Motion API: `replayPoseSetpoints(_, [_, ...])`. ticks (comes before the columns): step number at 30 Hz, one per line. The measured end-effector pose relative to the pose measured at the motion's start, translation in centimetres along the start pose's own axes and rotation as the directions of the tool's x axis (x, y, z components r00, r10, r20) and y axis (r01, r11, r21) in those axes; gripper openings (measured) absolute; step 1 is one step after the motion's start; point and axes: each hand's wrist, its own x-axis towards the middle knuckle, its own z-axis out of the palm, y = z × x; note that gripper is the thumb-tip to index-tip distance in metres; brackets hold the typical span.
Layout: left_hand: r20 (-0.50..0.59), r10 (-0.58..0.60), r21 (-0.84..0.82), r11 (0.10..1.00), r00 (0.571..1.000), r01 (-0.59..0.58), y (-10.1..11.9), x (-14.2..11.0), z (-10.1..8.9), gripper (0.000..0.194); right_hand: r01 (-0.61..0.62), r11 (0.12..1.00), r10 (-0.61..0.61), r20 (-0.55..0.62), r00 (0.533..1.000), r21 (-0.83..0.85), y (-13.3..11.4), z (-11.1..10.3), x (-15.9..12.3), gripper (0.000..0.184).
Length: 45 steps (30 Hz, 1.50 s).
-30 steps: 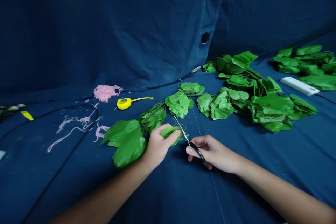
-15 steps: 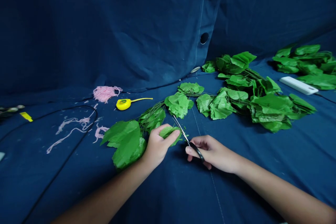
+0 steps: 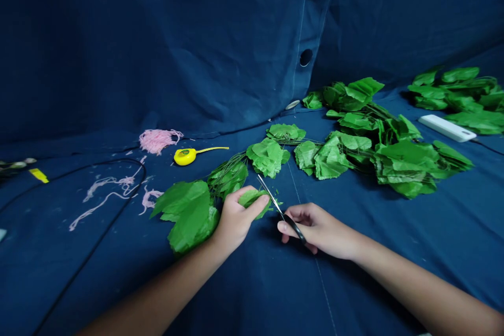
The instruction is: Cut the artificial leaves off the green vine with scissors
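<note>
My left hand (image 3: pixel 239 216) pinches a green artificial leaf (image 3: pixel 255 203) between thumb and fingers. Black-handled scissors (image 3: pixel 292 227) are in my right hand (image 3: pixel 315 228), their blades pointing up and left along the leaf's right edge. Small green scraps lie by the blades. Left of my left hand, large artificial leaves (image 3: pixel 187 210) spread over the blue cloth, joined by thin stems to another leaf cluster (image 3: pixel 268 156) just beyond the scissor tips. My fingers cover part of the held leaf.
A yellow tape measure (image 3: pixel 185 156) and a pink yarn bundle (image 3: pixel 158 140) lie at the back left, with loose pink strands (image 3: pixel 106 199) nearer. A black cable (image 3: pixel 94 252) curves along the left. More leaf piles (image 3: pixel 409 163) and a white device (image 3: pixel 447 127) are on the right.
The scissor blades have shifted slightly to the left and look more closed together. Green scraps show beside them at the leaf's edge. My left hand stays almost still.
</note>
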Motion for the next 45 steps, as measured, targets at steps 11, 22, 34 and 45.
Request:
replayPoseSetpoints(11, [0.012, 0.003, -0.010, 1.000, 1.000, -0.003, 0.10, 0.01, 0.07, 0.037, 0.005, 1.000, -0.005, -0.001, 1.000, -0.009, 0.04, 0.00, -0.10, 0.054])
replayPoseSetpoints(22, [0.011, -0.004, -0.002, 1.000, 1.000, 0.004, 0.10, 0.00, 0.03, 0.037, 0.011, 1.000, -0.011, -0.013, 1.000, 0.008, -0.06, 0.02, 0.00, 0.052])
replayPoseSetpoints(34, [0.016, -0.009, -0.040, 0.999, 1.000, 0.009, 0.11, -0.01, 0.05, 0.038, 0.016, 1.000, -0.016, -0.014, 1.000, -0.005, 0.06, -0.03, 0.09, 0.054])
replayPoseSetpoints(45, [0.022, -0.018, -0.050, 0.999, 1.000, 0.019, 0.32, -0.04, 0.04, 0.038, 0.025, 1.000, -0.025, 0.004, 1.000, 0.012, 0.13, -0.18, -0.08, 0.054])
